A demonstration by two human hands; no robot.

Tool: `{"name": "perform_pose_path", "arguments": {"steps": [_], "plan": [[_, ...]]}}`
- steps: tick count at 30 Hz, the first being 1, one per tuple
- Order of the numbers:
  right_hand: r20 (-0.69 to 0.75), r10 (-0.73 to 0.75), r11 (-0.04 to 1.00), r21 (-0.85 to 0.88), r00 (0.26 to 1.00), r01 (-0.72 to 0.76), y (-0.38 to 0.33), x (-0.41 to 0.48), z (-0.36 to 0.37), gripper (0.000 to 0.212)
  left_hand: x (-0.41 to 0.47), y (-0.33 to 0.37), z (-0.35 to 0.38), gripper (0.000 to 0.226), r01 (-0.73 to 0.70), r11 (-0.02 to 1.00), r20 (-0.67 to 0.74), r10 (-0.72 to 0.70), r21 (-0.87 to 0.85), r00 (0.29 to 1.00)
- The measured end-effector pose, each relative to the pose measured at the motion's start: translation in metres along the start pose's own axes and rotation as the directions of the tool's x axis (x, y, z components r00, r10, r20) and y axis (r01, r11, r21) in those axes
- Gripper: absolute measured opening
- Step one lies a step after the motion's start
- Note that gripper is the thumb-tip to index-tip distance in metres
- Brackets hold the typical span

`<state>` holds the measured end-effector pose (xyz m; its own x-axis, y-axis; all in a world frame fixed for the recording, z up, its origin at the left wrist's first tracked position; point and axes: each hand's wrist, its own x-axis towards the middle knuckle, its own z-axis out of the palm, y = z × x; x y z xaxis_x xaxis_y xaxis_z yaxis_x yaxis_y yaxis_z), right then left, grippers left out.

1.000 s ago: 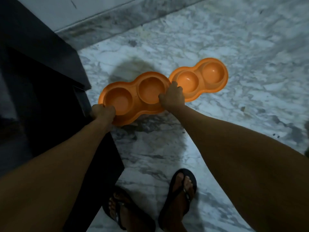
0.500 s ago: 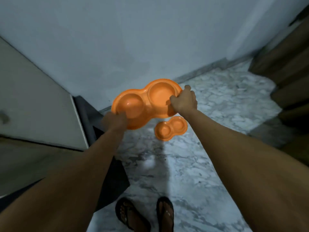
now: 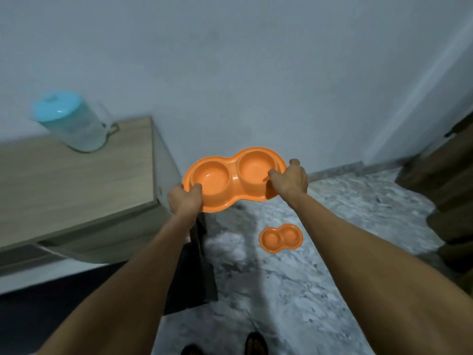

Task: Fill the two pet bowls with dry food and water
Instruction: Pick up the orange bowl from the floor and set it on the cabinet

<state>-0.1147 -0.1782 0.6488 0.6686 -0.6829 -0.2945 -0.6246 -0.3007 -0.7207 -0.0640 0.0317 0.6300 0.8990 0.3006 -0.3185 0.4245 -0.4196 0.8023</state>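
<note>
Double bowl (image 3: 234,179) gripped between left hand (image 3: 184,198), right hand (image 3: 290,179)

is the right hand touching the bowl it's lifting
Touching. The head view shows the right hand gripping the rim of the held bowl, its fingers curled over the edge.

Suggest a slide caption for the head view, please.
Both hands lift one empty orange double bowl; its twin waits on the marble floor.

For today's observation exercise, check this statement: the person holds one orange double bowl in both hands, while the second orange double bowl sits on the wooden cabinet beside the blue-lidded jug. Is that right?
Not quite. The second orange double bowl lies on the marble floor, not on the wooden cabinet. The head view shows this. The rest holds: left hand and right hand hold the first bowl, and the blue-lidded jug stands on the cabinet.
</note>
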Motion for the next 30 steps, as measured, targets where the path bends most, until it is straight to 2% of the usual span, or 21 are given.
{"name": "perform_pose_path", "arguments": {"steps": [3,7,13,18,22,30], "plan": [[0.047,-0.058,0.998,-0.017,0.997,0.059,-0.028,-0.029,0.017,0.070,0.000,0.003,-0.052,0.033,-0.018,1.000,-0.076,0.017,-0.011,0.997],[0.123,-0.105,0.994,-0.013,0.987,0.108,-0.065,-0.076,0.052,0.070,0.010,-0.014,-0.123,0.038,0.010,1.000,-0.162,-0.010,-0.003,0.987],[0.190,-0.193,0.979,-0.026,0.962,0.202,-0.127,-0.154,0.131,0.069,0.036,-0.053,-0.240,0.041,0.033,0.996,-0.245,-0.053,-0.084,0.968],[0.220,-0.231,0.969,-0.029,0.948,0.244,-0.175,-0.233,0.212,0.068,0.074,-0.099,-0.350,0.039,0.038,0.989,-0.260,-0.075,-0.142,0.963],[0.213,-0.229,0.972,0.003,0.950,0.234,-0.208,-0.290,0.275,0.069,0.108,-0.128,-0.431,0.038,0.031,0.993,-0.294,-0.064,-0.117,0.954],[0.206,-0.205,0.978,-0.007,0.957,0.210,-0.252,-0.350,0.366,0.066,0.173,-0.169,-0.526,0.048,0.065,0.991,-0.297,-0.096,-0.113,0.950]]}}
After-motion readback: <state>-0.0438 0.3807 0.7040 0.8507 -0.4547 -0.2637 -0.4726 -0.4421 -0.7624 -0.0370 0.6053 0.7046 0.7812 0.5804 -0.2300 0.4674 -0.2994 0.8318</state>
